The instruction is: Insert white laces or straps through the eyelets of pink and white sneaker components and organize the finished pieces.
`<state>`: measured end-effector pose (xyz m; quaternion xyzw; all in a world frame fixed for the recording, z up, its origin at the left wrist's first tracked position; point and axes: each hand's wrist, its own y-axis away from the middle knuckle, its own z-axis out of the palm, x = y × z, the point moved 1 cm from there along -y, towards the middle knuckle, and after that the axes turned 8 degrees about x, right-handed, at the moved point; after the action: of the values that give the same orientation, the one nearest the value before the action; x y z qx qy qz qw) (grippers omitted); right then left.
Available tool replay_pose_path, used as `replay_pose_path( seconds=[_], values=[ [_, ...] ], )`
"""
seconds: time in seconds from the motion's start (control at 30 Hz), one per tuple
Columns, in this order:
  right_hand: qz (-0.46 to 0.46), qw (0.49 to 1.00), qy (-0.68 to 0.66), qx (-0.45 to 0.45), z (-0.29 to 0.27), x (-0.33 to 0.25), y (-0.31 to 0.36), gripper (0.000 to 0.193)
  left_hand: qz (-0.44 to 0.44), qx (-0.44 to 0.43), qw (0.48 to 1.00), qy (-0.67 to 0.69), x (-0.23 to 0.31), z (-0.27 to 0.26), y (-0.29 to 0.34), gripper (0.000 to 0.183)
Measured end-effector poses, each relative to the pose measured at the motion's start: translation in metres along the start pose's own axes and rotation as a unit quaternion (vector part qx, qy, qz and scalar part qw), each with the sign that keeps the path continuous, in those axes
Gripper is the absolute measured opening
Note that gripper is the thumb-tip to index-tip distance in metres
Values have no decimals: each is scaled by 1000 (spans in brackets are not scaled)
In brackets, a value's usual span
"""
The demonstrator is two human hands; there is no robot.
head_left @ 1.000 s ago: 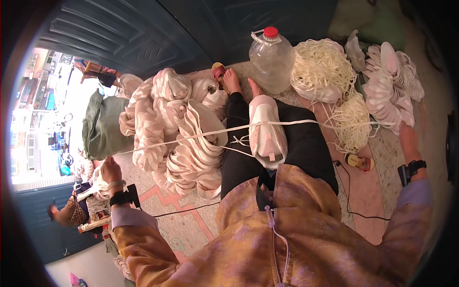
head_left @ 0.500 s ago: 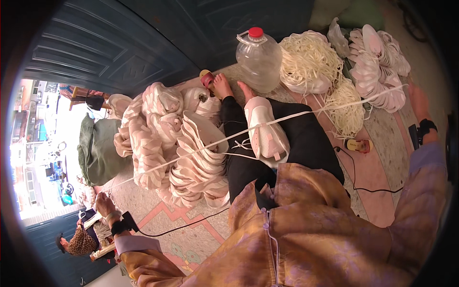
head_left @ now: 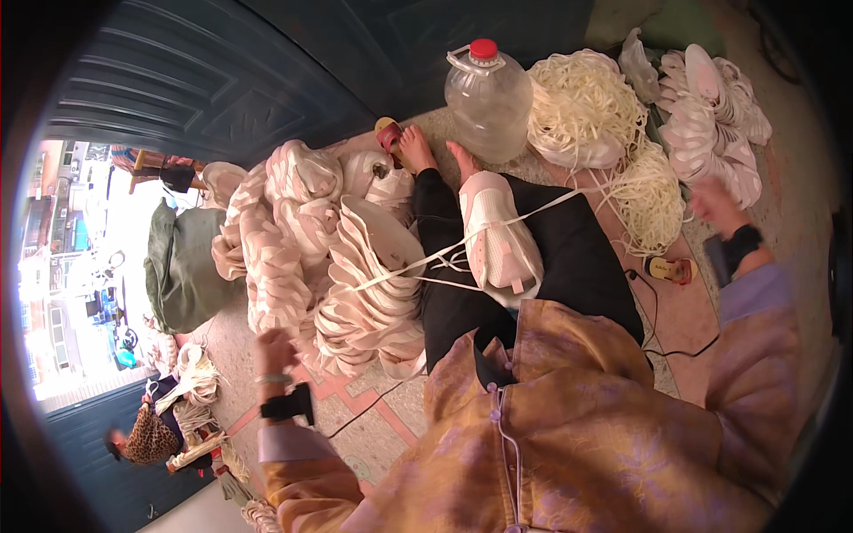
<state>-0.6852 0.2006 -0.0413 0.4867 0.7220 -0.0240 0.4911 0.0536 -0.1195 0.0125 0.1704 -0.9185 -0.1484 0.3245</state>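
Note:
A pale pink and white sneaker (head_left: 500,233) rests on my lap between my black-trousered legs, toe away from me. Across it, and over the sneaker uppers beside me, lies a slack white shoelace (head_left: 555,206). Another thin lace runs from the shoe's side. My left hand (head_left: 277,352) hovers near the floor by the pile of stacked pale pink uppers (head_left: 369,298), apart from the lace's left end; its fingers are smeared. My right hand (head_left: 718,208) is lifted near the bundle of cream laces (head_left: 649,200), blurred by motion, so its grip does not show.
A clear plastic jug (head_left: 489,111) with a red cap stands by the dark door. More laces (head_left: 586,107) and pink shoe parts (head_left: 711,124) lie at the far right. A green sack (head_left: 182,266) stands left. A black cable (head_left: 684,354) crosses the floor. Another person (head_left: 151,431) sits at lower left.
The shoelace was stretched taut between my two widely spread hands and now lies slack over the shoe. Both hands have come inward, the left to the right and the right to the left.

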Motion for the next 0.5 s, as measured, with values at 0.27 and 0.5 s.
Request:
replay_pose_path(
  seconds=[0.27, 0.5],
  values=[
    [67, 920, -205, -327, 222, -59, 102, 25, 0, -402, 905, 137, 108, 204, 120, 16],
    [113, 922, -274, -248, 282, -54, 86, 22, 148, -299, 935, 124, 117, 277, 107, 14]
  ],
)
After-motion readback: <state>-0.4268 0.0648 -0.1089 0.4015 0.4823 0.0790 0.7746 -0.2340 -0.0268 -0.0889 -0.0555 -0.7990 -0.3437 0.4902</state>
